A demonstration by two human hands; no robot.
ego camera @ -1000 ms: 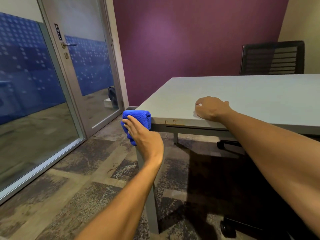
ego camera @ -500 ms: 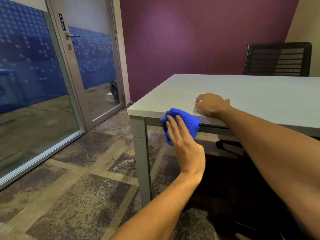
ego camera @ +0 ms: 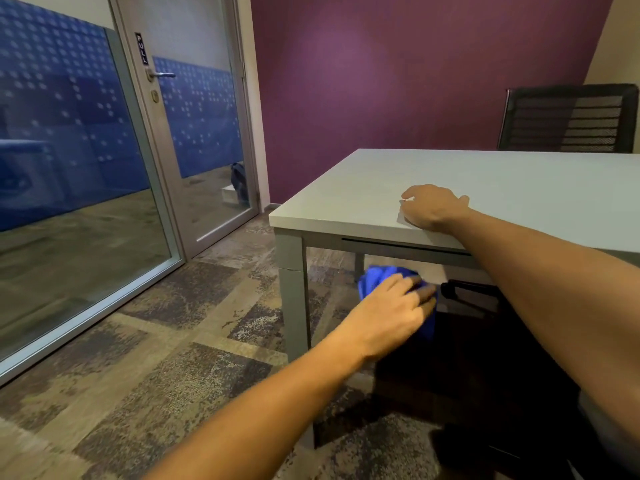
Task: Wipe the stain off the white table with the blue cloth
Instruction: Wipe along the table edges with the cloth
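The white table [ego camera: 485, 181] fills the right half of the view, its near corner pointing toward me. My left hand [ego camera: 391, 313] holds the bunched blue cloth [ego camera: 377, 278] below the table's front edge, just right of the corner leg [ego camera: 294, 292] and apart from the tabletop. My right hand [ego camera: 433, 209] rests on the tabletop near the front edge, fingers curled loosely, nothing in it. I see no stain on the visible front edge or top.
A black mesh chair [ego camera: 568, 119] stands behind the table at the back right. A dark chair base [ego camera: 485, 299] sits under the table. A glass door [ego camera: 194, 133] and glass wall are at the left; patterned carpet [ego camera: 138, 358] covers the floor.
My left hand slid the blue cloth rightward along the table's front edge from the corner, then dropped it below the edge. The right hand stayed put on the tabletop.
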